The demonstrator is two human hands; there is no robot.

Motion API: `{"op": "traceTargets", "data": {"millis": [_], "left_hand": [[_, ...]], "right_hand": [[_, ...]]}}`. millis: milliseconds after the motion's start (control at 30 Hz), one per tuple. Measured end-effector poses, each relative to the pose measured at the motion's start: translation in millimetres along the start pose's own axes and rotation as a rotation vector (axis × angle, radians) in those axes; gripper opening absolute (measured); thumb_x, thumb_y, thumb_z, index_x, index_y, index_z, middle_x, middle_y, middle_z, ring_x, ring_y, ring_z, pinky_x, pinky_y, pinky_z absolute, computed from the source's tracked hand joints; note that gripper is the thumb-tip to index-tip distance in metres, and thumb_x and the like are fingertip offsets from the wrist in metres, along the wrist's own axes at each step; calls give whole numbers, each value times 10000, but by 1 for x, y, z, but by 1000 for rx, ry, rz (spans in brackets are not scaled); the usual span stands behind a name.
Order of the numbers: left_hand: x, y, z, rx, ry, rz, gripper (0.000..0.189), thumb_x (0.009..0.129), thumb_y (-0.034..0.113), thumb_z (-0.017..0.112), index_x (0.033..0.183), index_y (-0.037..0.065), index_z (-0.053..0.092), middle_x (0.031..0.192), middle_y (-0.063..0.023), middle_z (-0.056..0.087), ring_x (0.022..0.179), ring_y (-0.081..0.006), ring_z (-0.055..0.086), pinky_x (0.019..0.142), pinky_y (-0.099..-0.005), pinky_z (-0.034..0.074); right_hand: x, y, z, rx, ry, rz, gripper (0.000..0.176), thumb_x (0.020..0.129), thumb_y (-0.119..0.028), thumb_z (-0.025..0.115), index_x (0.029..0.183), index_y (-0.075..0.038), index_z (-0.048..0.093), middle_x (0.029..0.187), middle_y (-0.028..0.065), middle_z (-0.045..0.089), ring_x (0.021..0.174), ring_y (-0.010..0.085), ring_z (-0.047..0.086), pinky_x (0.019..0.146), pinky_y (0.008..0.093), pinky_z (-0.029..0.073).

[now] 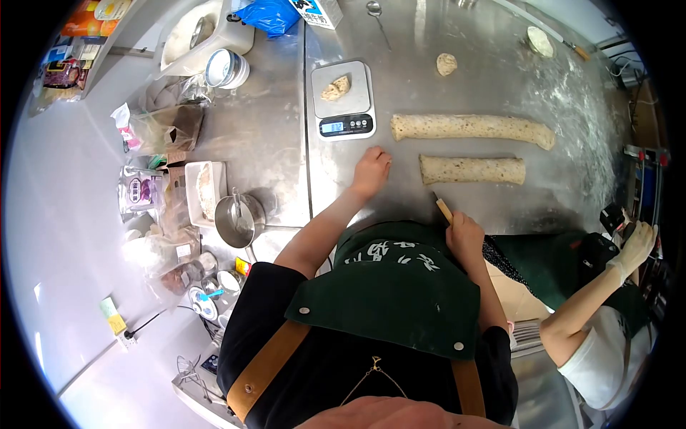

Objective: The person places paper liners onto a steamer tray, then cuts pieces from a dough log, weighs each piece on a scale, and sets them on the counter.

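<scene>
A digital scale [323, 114] with a piece of dough [335, 88] on its plate stands on the steel worktop. My left hand [373, 171] rests on the worktop just below the scale, fingers curled in and nothing visible in them. My right hand [465, 236] is closed around the wooden handle of a knife [444, 209], whose narrow dark blade points toward the shorter dough log [473, 170] without clearly touching it. Beyond it lies a longer dough log [471, 127], speckled with dark bits. A small round dough piece [446, 64] sits farther back.
A spoon [379, 21], a milk carton [319, 11] and a blue bag [270, 16] are at the back. On the left stand bowls [227, 69], a white tray [191, 196] and a saucepan [239, 222]. Flour dusts the right side. A gloved co-worker's hand [634, 247] is at right.
</scene>
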State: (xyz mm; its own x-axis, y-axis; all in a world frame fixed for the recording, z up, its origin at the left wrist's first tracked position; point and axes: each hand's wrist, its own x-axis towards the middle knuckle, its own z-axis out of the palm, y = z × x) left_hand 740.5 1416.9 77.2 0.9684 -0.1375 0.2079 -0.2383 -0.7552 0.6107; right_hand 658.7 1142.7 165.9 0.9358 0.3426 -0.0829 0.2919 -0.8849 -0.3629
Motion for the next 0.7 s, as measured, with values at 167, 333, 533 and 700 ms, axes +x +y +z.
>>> {"op": "traceTargets", "data": {"millis": [167,333,533,700], "left_hand": [[-2,1,-7,1,21,32,125,733,42,647,850,87,633,884,-86,574,831,-297,571,707,-387,500],[42,-24,-45,121,257,62,104,731,32,654,827,61,627,807,-117,600,775,-312,590,658,-406,490],[133,-54,-94,304,394,6,65,715,42,668,771,55,637,790,-90,628,764,-285,588,686,-391,476],[151,-68,-96,574,199,36,92,722,73,644,806,71,683,842,-83,633,830,-283,572,747,-411,465]], "right_hand": [[-2,3,2,22,-40,28,237,700,-51,622,896,-38,489,731,137,570,651,327,585,555,435,468],[0,2,-1,3,-10,8,222,684,-59,607,872,-53,488,706,109,560,634,295,588,535,418,482],[0,1,-1,-16,-8,5,215,676,-61,602,860,-58,491,710,97,556,642,278,592,543,401,495],[0,1,-2,-3,4,9,216,674,-60,605,858,-55,491,739,95,558,650,280,592,544,402,496]]}}
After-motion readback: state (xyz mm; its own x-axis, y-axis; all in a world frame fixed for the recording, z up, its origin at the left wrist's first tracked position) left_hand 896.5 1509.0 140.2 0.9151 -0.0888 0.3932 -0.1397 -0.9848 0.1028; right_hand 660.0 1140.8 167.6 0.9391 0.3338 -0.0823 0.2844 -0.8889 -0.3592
